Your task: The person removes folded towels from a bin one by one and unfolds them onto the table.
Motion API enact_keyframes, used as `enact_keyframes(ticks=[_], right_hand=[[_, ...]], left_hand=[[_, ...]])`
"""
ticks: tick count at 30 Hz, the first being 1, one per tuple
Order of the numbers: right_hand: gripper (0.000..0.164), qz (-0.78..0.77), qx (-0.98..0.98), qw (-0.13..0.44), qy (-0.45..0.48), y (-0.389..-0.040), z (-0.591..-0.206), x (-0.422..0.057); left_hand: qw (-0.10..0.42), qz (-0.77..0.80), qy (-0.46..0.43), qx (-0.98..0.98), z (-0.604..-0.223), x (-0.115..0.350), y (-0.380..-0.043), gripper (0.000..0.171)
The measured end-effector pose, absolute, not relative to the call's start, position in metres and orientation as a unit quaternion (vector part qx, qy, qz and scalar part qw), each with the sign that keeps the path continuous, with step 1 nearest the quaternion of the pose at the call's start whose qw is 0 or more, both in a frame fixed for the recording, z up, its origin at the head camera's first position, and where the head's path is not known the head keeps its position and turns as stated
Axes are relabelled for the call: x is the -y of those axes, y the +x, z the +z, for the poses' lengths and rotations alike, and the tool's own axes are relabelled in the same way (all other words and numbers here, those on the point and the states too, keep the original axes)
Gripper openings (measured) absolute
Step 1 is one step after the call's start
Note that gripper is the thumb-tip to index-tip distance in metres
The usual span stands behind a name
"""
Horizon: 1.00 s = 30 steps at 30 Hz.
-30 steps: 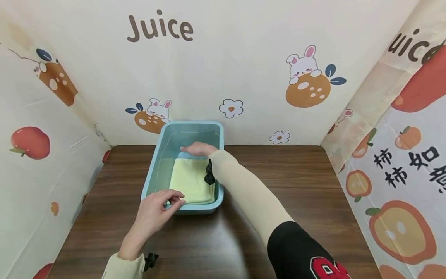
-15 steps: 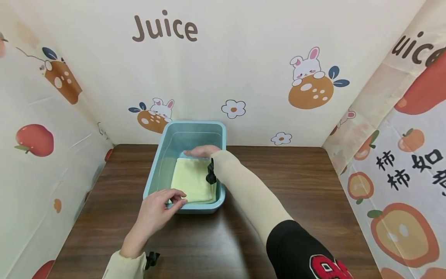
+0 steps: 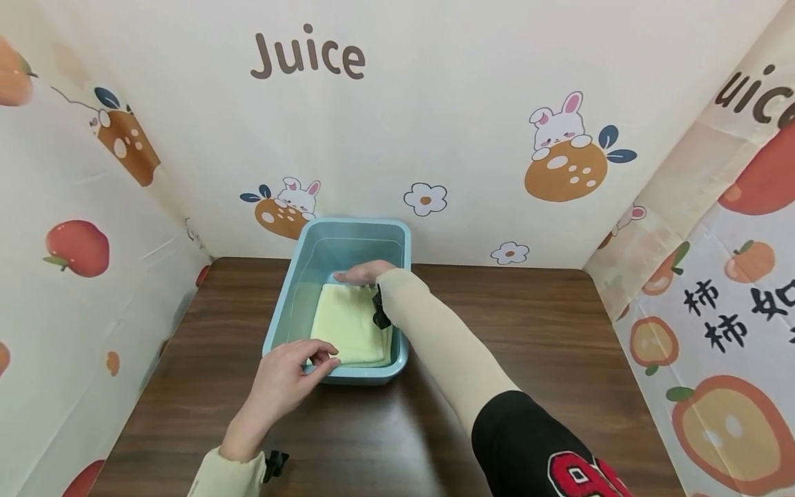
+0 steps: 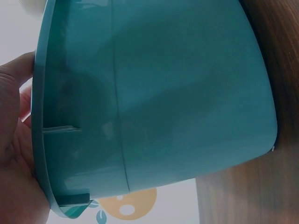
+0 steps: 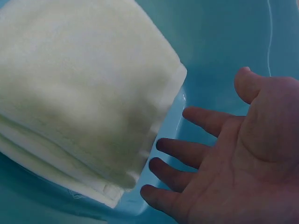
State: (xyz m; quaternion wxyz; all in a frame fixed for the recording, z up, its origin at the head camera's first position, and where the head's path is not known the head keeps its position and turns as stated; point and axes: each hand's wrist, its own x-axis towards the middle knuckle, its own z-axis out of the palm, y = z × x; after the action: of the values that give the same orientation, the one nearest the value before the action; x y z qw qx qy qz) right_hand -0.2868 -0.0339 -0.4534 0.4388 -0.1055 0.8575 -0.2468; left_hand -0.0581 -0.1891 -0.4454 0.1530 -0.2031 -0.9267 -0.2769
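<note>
A pale yellow folded towel [image 3: 349, 324] lies in a light blue plastic tub [image 3: 366, 379] on the table. My right hand [image 3: 366, 273] is down in the tub's far part, past the towel's far edge. Its fingers [image 5: 180, 151] are spread and point at the towel's edge, with a small gap in the right wrist view. Over the near left corner of the tub lies my left hand [image 3: 287, 376], fingers loosely bent, thumb at the near rim. From below, the left wrist view shows that hand [image 4: 16, 154] behind the rim; its fingertips are mostly hidden there.
The tub stands on a dark wood table [image 3: 497, 324], close against a printed back curtain [image 3: 373, 138]. More printed curtain hangs on the left and right sides. A black wrist strap [image 3: 381, 310] on the right sleeve hangs over the towel.
The head view has turned slightly, so everything sits a little further right. The right hand's fingers lie a bit flatter; the towel, tub and left hand keep their places.
</note>
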Motion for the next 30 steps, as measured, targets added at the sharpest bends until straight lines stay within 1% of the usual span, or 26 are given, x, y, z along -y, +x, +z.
enact_keyframes(ticks=[7,14,20,23,30], right_hand=[[0.083,-0.217,-0.871,0.425,-0.115,-0.286,-0.457,0.041],[0.080,-0.226,-0.875,0.425,-0.048,-0.285,-0.463,0.050],[0.078,-0.214,-0.881,0.420,-0.042,-0.281,-0.461,0.055],[0.079,-0.204,-0.883,0.420,-0.051,-0.280,-0.462,0.057],[0.089,-0.183,-0.886,0.421,-0.061,-0.278,-0.474,0.063]], left_hand=[[0.160,-0.272,-0.205,0.927,-0.447,0.190,-0.056,0.015],[0.152,-0.269,-0.196,0.931,-0.446,0.190,-0.056,0.014],[0.152,-0.263,-0.193,0.933,-0.445,0.190,-0.055,0.013],[0.155,-0.261,-0.193,0.933,-0.445,0.191,-0.055,0.013],[0.146,-0.263,-0.189,0.935,-0.446,0.190,-0.055,0.013]])
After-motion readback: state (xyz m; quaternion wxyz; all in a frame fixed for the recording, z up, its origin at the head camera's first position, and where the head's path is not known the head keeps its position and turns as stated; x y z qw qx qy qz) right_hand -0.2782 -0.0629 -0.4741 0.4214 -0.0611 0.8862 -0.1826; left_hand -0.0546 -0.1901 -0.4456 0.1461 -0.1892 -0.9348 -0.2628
